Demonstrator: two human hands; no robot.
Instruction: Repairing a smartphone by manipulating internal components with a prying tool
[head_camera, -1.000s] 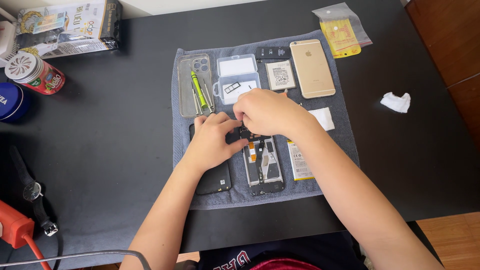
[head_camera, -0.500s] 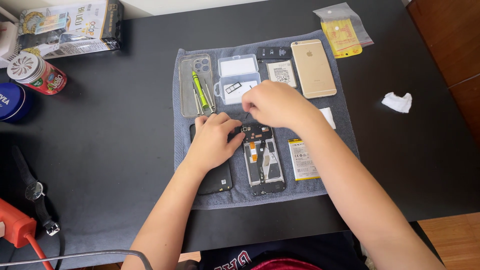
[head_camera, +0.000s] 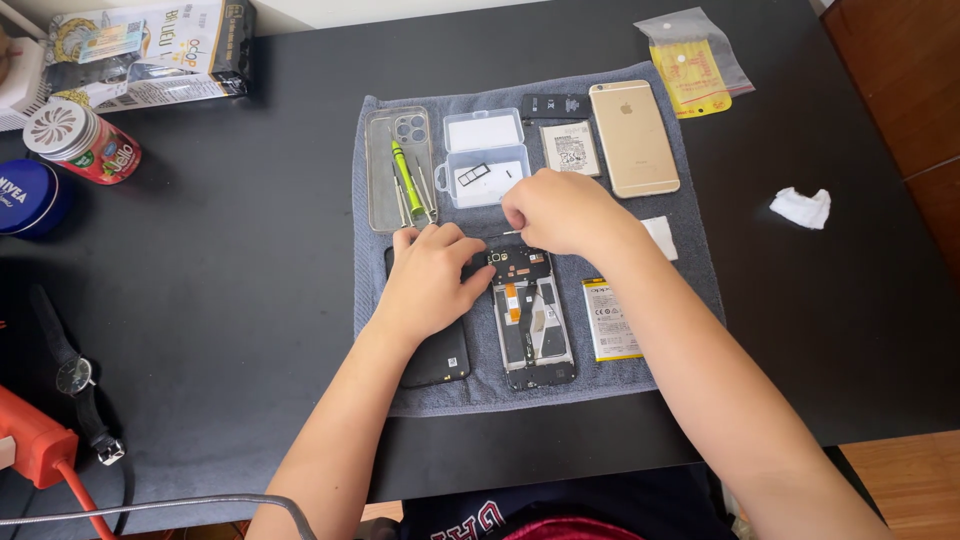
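Right hand (head_camera: 560, 212) conceals whatever its grip pinches. Left hand (head_camera: 430, 280) covers the black back cover's (head_camera: 440, 355) upper part. Orange tool (head_camera: 35, 440) cut off at left edge.

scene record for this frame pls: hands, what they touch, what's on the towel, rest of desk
left hand: flat on black back cover, thumb against opened phone
right hand: fingers pinched above opened phone's top end; whether it holds anything, cannot tell
towel: grey, on black desk
also on towel: clear case with green screwdriver, clear parts box, gold phone, battery
off towel: red can, wristwatch, white wad
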